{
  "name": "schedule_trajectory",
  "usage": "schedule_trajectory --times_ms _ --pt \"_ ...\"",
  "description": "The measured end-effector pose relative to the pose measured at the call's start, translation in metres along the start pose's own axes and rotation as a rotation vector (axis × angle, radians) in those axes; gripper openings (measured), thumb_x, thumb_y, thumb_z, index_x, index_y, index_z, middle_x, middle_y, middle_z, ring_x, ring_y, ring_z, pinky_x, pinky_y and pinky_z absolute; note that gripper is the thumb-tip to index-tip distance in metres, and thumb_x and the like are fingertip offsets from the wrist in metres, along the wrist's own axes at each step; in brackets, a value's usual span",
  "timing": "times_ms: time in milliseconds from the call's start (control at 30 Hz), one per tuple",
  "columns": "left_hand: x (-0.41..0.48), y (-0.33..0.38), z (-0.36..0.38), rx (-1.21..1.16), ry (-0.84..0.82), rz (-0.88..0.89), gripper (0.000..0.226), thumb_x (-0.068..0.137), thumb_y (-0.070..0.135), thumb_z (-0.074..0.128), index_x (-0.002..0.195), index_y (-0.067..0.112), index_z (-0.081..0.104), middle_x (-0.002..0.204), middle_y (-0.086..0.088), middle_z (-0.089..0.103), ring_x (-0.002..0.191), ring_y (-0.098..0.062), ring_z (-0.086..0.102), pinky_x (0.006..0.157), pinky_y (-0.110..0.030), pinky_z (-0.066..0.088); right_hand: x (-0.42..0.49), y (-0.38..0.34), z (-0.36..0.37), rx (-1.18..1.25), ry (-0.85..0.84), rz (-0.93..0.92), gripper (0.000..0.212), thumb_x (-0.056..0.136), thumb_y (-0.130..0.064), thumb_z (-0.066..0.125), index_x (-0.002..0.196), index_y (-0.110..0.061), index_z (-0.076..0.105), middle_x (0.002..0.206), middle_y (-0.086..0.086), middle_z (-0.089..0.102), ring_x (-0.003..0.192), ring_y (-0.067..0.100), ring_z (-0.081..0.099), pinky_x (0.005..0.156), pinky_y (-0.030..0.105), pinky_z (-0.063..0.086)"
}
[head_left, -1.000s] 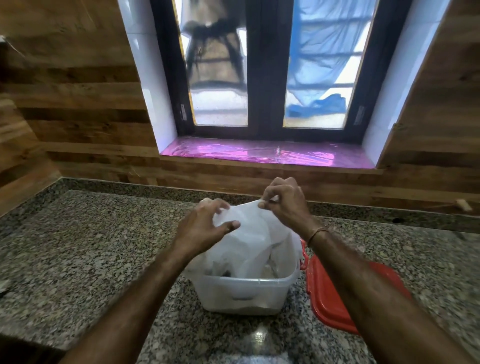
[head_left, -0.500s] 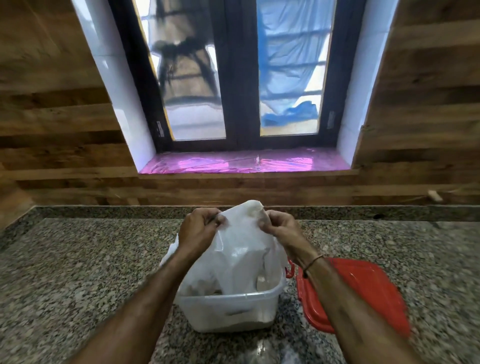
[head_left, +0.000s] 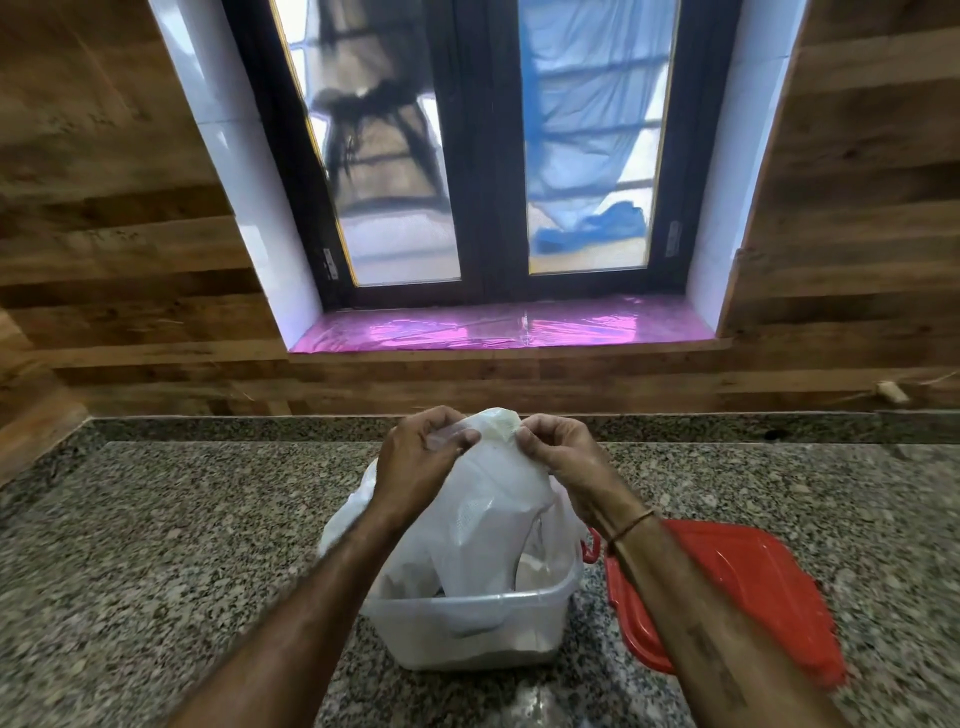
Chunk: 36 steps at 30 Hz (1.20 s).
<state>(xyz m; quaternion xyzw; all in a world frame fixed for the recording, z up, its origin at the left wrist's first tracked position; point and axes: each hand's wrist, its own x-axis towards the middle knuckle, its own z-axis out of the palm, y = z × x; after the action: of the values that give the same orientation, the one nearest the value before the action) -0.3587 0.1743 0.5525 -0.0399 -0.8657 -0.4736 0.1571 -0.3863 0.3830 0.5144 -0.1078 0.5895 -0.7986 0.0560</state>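
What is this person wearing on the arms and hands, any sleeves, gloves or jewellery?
No sleeves show on the left forearm or right forearm. The left hand and right hand are gloveless. A thin orange-brown thread band circles the right wrist; no watch.

White bag (head_left: 483, 514) – red lid (head_left: 737, 597) – speckled grey granite counter (head_left: 156, 545) – pink sill film (head_left: 498, 330).

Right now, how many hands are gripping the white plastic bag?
2. The left hand pinches the top of the white plastic bag from the left, the right hand from the right, above the clear container. Both show fully.
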Motion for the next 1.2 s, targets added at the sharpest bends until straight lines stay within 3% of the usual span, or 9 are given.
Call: schedule_trajectory --times_ms 267,400,500,600,767,900,1000,1100,1200 --pt "0.004 0.004 0.004 -0.201 0.097 -0.056 0.022 0.085 0.010 0.078 0.067 0.012 0.066 0.062 0.003 0.061 0.060 -0.010 0.050 0.064 -0.031 0.042 0.001 0.008 -0.001 -0.706 0.587 -0.440 0.016 0.083 -0.013 0.076 0.073 -0.020 0.066 0.078 -0.004 0.069 0.076 0.018 0.065 0.070 0.043 0.055" --pt "0.006 0.006 0.002 -0.290 0.010 -0.024 0.021 0.084 0.011 0.077 0.067 0.009 0.064 0.070 -0.016 0.063 0.067 -0.018 0.053 0.066 -0.034 0.043 -0.002 0.007 -0.018 -0.422 0.123 -0.197 0.009 0.096 -0.024 0.071 0.098 -0.018 0.078 0.109 0.006 0.071 0.104 0.021 0.069 0.091 0.043 0.060" --pt "0.004 0.002 0.007 -0.289 -0.006 -0.033 0.020 0.082 0.011 0.076 0.066 0.011 0.065 0.073 -0.019 0.066 0.067 -0.019 0.055 0.066 -0.037 0.045 -0.004 0.007 -0.014 -0.312 -0.077 -0.084 0.016 0.097 -0.024 0.070 0.100 -0.009 0.077 0.101 0.011 0.077 0.091 0.017 0.070 0.083 0.039 0.058" --pt "-0.001 -0.002 0.011 -0.259 0.024 -0.023 0.022 0.082 0.009 0.077 0.065 0.013 0.065 0.074 -0.010 0.071 0.070 -0.016 0.060 0.067 -0.040 0.050 0.003 0.011 -0.004 -0.540 0.197 -0.185 0.013 0.087 -0.021 0.076 0.077 -0.013 0.072 0.071 -0.006 0.069 0.068 0.010 0.060 0.070 0.040 0.052" --pt "-0.009 0.002 0.008 -0.146 0.060 0.093 0.024 0.081 0.001 0.080 0.066 0.011 0.064 0.072 -0.002 0.068 0.072 -0.016 0.063 0.070 -0.040 0.052 -0.005 0.021 0.027 -0.945 0.637 -0.450 0.026 0.086 -0.020 0.080 0.072 -0.019 0.058 0.072 -0.006 0.060 0.067 0.017 0.054 0.054 0.034 0.040" --pt "-0.004 0.013 0.002 0.031 0.018 0.061 0.017 0.089 0.041 0.076 0.081 0.025 0.074 0.078 0.013 0.070 0.070 -0.002 0.062 0.066 -0.030 0.052 -0.009 0.031 0.032 -0.958 0.664 -0.496 0.031 0.085 -0.021 0.082 0.070 -0.019 0.055 0.072 -0.006 0.057 0.064 0.017 0.051 0.051 0.035 0.039" --pt "0.009 0.030 0.006 0.192 -0.027 0.040 0.041 0.081 0.072 0.064 0.088 0.034 0.075 0.086 0.016 0.071 0.078 -0.002 0.066 0.066 -0.028 0.055 -0.005 0.029 0.029 -0.972 0.633 -0.502 0.029 0.088 -0.027 0.079 0.071 -0.019 0.057 0.073 -0.008 0.056 0.066 0.015 0.051 0.051 0.034 0.039" --pt "0.020 0.039 0.017 0.318 -0.064 0.071 0.041 0.077 0.066 0.070 0.074 0.025 0.073 0.068 0.008 0.069 0.065 -0.011 0.063 0.056 -0.029 0.043 -0.004 0.025 0.030 -0.914 0.597 -0.536 0.025 0.089 -0.025 0.078 0.072 -0.018 0.061 0.074 -0.010 0.056 0.065 0.013 0.052 0.052 0.033 0.040" --pt "0.024 0.032 0.022 0.171 -0.051 0.058 0.022 0.076 0.055 0.075 0.077 0.033 0.079 0.075 0.010 0.075 0.074 -0.011 0.071 0.064 -0.043 0.059 -0.007 0.019 0.026 -0.798 0.553 -0.518 0.026 0.084 -0.027 0.084 0.072 -0.016 0.064 0.074 -0.007 0.061 0.067 0.016 0.058 0.056 0.036 0.046"
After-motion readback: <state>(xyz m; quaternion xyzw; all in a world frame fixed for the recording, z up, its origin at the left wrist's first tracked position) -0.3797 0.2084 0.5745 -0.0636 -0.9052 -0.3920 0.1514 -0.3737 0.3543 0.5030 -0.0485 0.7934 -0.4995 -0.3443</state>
